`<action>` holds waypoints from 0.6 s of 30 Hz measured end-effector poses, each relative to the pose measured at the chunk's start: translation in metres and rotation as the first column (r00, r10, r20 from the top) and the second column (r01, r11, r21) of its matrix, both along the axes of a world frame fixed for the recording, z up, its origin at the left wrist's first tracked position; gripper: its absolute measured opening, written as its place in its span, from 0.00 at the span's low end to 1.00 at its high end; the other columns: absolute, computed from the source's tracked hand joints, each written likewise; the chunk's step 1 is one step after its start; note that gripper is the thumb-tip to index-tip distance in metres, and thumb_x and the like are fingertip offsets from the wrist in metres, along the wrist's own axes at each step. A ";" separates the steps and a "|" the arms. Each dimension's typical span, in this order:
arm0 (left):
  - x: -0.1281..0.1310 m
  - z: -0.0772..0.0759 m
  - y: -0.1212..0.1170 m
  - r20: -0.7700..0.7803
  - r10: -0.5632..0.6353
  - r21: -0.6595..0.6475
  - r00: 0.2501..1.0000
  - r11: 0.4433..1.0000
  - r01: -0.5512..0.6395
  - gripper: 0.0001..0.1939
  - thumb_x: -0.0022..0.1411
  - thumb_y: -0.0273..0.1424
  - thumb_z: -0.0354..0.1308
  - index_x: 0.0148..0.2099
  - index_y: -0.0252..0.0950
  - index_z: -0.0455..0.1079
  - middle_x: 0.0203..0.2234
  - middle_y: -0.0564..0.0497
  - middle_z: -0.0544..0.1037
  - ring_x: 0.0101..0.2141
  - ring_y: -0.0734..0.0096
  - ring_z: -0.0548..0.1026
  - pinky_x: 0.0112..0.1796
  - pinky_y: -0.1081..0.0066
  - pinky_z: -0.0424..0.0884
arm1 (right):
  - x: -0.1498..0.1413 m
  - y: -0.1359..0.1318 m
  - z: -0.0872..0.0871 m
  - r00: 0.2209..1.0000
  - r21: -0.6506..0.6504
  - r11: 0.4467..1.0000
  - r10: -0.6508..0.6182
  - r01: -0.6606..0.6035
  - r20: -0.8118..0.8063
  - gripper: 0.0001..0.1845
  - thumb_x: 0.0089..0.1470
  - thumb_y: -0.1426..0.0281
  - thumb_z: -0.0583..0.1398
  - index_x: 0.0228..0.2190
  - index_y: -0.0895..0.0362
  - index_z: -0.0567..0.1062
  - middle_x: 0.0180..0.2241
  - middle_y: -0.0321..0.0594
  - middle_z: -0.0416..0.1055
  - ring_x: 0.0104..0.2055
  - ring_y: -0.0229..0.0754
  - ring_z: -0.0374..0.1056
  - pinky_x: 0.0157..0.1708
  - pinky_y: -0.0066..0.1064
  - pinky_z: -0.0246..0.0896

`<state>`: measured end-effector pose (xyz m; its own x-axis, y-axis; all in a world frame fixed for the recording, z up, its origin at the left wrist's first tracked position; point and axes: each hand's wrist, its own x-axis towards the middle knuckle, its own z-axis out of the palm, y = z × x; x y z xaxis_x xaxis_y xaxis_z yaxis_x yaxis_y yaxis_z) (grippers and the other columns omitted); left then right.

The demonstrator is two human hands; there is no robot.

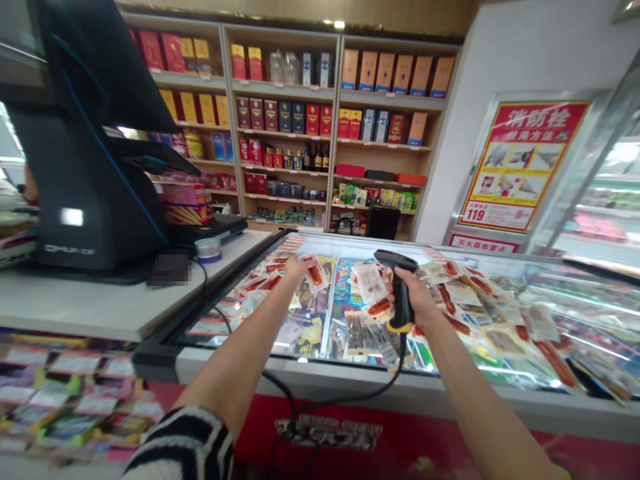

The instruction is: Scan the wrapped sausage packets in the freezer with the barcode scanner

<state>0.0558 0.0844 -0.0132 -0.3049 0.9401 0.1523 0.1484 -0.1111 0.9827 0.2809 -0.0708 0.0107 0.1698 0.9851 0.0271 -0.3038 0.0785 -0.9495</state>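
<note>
My left hand (299,267) is closed on the edge of a small clear-and-white packet of sausage (316,274), over the left part of the freezer's glass top. In my right hand (418,300) is a black and yellow barcode scanner (401,293), gripped by its handle with its head pointing left. A dark cable runs from the scanner's base down over the freezer's front edge. Just left of the scanner lies a pale packet (371,283). More sausage packets (455,293) are spread to the right of my right hand, and others lie around my left hand.
A chest freezer (345,377) with packaged goods under its glass spans the front. At left, a white counter (100,303) carries a black till (100,180) and a roll of tape (208,249). Behind stand shelves (283,133) of boxes and bottles. A red-and-yellow notice (523,167) hangs at right.
</note>
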 end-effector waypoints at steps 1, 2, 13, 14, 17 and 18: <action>0.001 0.004 0.002 0.055 0.006 -0.002 0.998 1.000 -0.006 0.12 0.41 0.26 0.61 0.32 0.32 0.65 0.22 0.49 0.73 0.27 0.66 0.74 0.27 0.70 0.67 | -0.004 0.001 -0.002 1.000 0.009 1.000 0.027 -0.027 -0.006 0.12 0.43 0.61 0.57 0.25 0.58 0.66 0.15 0.32 0.65 0.13 0.32 0.60 0.10 0.22 0.55; 0.003 0.008 0.003 0.107 0.013 -0.003 0.994 1.000 -0.013 0.12 0.43 0.26 0.60 0.33 0.32 0.65 0.22 0.50 0.73 0.26 0.67 0.74 0.26 0.71 0.68 | -0.008 0.001 -0.005 0.999 0.016 0.999 0.048 -0.048 -0.013 0.12 0.43 0.61 0.57 0.26 0.58 0.66 0.15 0.32 0.65 0.13 0.32 0.60 0.11 0.22 0.56; 0.021 0.004 0.003 0.237 0.017 0.043 0.971 0.999 -0.028 0.11 0.48 0.26 0.58 0.36 0.33 0.63 0.29 0.49 0.74 0.30 0.71 0.74 0.29 0.74 0.68 | -0.029 0.007 -0.015 0.997 -0.027 0.998 0.066 -0.065 0.030 0.14 0.43 0.59 0.57 0.24 0.57 0.64 0.14 0.30 0.63 0.13 0.33 0.60 0.10 0.23 0.56; 0.021 0.000 0.003 0.204 0.019 0.049 0.979 0.998 -0.029 0.13 0.46 0.26 0.59 0.37 0.33 0.63 0.30 0.49 0.74 0.31 0.71 0.74 0.29 0.74 0.68 | -0.029 0.008 -0.015 0.997 -0.034 0.997 0.067 -0.066 0.029 0.14 0.43 0.59 0.57 0.24 0.57 0.64 0.14 0.30 0.63 0.13 0.32 0.60 0.10 0.23 0.56; 0.019 -0.007 0.002 0.079 0.025 0.070 0.997 0.997 -0.031 0.20 0.40 0.26 0.63 0.38 0.32 0.63 0.31 0.48 0.74 0.32 0.68 0.73 0.30 0.73 0.67 | -0.029 0.009 -0.012 0.996 -0.043 0.995 0.087 -0.086 0.029 0.14 0.44 0.59 0.56 0.24 0.57 0.65 0.13 0.30 0.63 0.12 0.32 0.59 0.10 0.23 0.56; 0.018 -0.008 0.002 0.036 0.024 0.074 0.999 0.997 -0.027 0.21 0.38 0.26 0.64 0.38 0.32 0.64 0.31 0.47 0.74 0.33 0.67 0.73 0.31 0.72 0.67 | -0.030 0.009 -0.011 0.995 -0.044 0.994 0.098 -0.096 0.031 0.14 0.44 0.59 0.56 0.24 0.57 0.65 0.13 0.30 0.63 0.12 0.32 0.59 0.10 0.23 0.56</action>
<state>0.0740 0.0859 -0.0217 -0.3348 0.9184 0.2105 0.1175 -0.1810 0.9764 0.2513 -0.0615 0.0000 0.0732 0.9973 -0.0115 -0.2763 0.0092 -0.9610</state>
